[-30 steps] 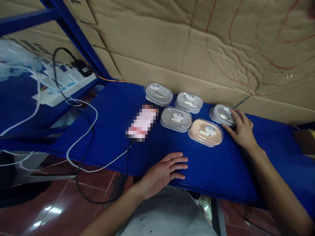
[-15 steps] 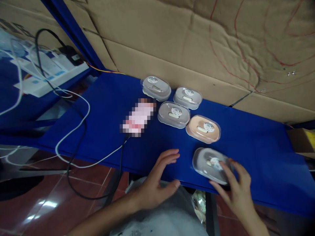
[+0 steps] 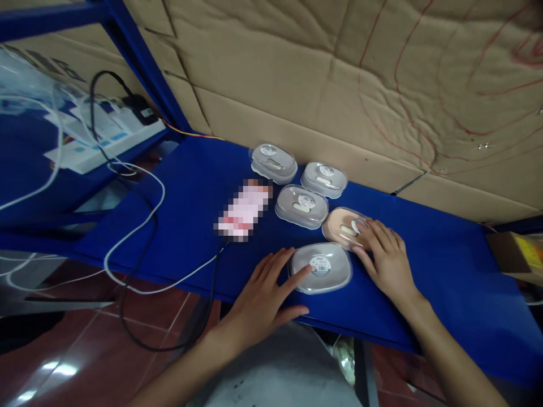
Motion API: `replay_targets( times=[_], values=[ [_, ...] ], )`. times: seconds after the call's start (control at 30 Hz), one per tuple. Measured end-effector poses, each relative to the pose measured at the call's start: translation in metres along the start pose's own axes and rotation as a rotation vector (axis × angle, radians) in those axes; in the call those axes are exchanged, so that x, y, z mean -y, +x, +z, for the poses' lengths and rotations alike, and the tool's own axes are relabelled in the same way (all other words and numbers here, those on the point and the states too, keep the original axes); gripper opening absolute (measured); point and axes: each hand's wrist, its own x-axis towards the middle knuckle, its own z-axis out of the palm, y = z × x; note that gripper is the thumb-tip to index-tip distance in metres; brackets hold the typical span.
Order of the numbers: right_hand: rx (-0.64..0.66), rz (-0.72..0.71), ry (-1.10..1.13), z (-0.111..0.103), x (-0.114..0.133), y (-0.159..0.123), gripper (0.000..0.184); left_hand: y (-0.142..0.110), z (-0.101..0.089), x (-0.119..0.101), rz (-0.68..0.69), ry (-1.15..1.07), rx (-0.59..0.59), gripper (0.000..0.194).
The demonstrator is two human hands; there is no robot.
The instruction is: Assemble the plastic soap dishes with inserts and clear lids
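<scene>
My left hand (image 3: pixel 263 299) has its fingers spread, at the left side of a grey oval plastic case (image 3: pixel 335 277). Its index finger reaches over the case beside a round barcode label. My right hand (image 3: pixel 388 263) is on the right end of a peach oval plastic case (image 3: pixel 339 226), fingers over the top and thumb along the near side. Part of that case's label is covered by the fingers. Behind these lie a grey case (image 3: pixel 288 212), another grey case (image 3: pixel 335 183) against the cardboard, and a third grey case (image 3: pixel 280 167) farther left.
A phone with a blurred-out screen (image 3: pixel 244 212) lies left of the cases on the blue tabletop (image 3: pixel 182 192), plugged into a black cable. White cables loop near a power strip (image 3: pixel 80 158) at left. A cardboard wall (image 3: pixel 275 96) closes the back. An open carton (image 3: pixel 509 254) stands at right.
The near grey case has moved left and now shows a barcode label instead of its earlier top. My right hand has left it and gone to the peach case. My left hand has come to the grey case.
</scene>
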Motion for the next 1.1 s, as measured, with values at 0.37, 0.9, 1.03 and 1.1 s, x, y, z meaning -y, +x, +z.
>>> replay_targets(
  times=[0.37, 0.9, 1.03, 1.1],
  values=[
    [-0.096, 0.077, -0.022, 0.02, -0.079, 0.032, 0.059, 0.002, 0.013, 0.003, 0.112, 0.306, -0.242, 0.053],
    [0.104, -0.282, 0.26, 0.031, 0.034, 0.081, 0.068, -0.001, 0.016, 0.005, 0.08, 0.129, -0.505, 0.055],
    [0.022, -0.211, 0.17, 0.02, 0.013, 0.051, 0.063, -0.001, 0.016, 0.006, 0.094, 0.109, -0.49, 0.051],
    [-0.013, -0.15, 0.104, 0.014, -0.003, 0.033, 0.062, 0.0, 0.015, 0.006, 0.093, 0.101, -0.478, 0.05]
  ],
)
